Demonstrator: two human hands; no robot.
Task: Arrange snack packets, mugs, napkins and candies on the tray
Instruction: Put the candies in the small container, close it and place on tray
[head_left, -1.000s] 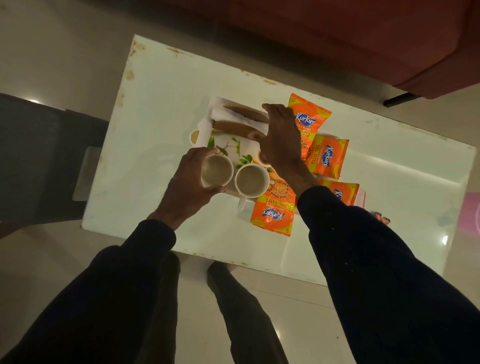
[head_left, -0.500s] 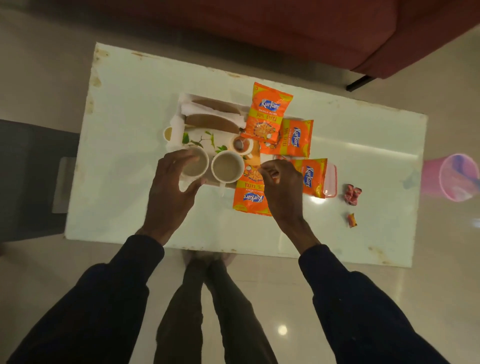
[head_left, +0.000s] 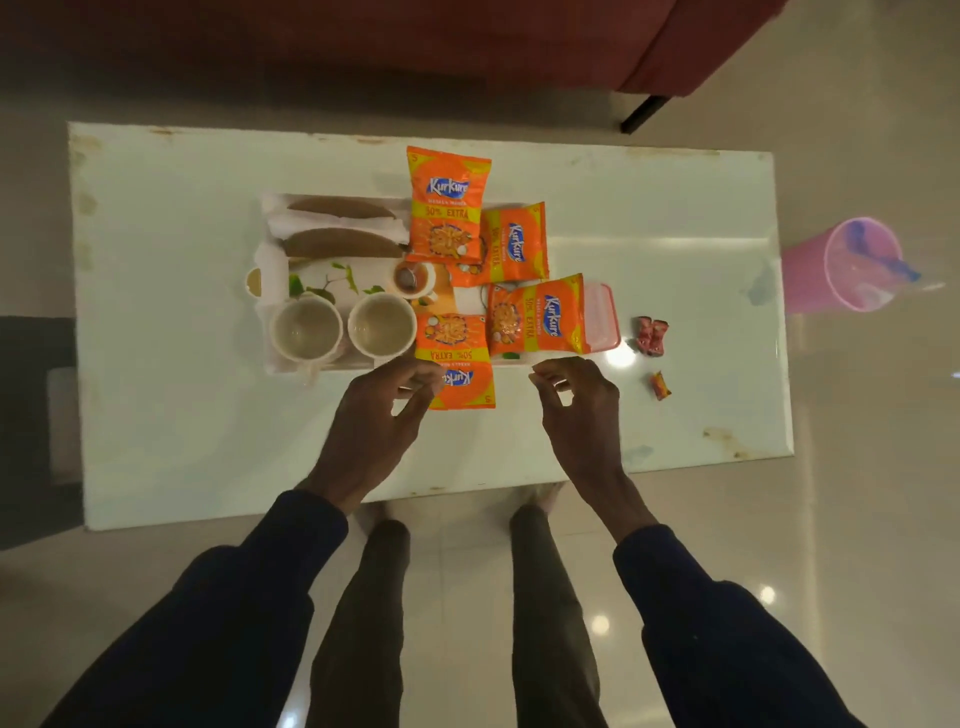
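right hand (head_left: 579, 410) grip is hanging loose and empty, left hand (head_left: 371, 421) can't tell; candies (head_left: 652, 336) are looking light, slippery, so pinch the wrapper ends.

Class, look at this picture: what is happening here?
A person stands at a white table, filling a tray. Four orange snack packets, two mugs and napkins are on it already. The left hand and right hand hover empty at its near edge. Wrapped candies lie on the table, right of the tray.
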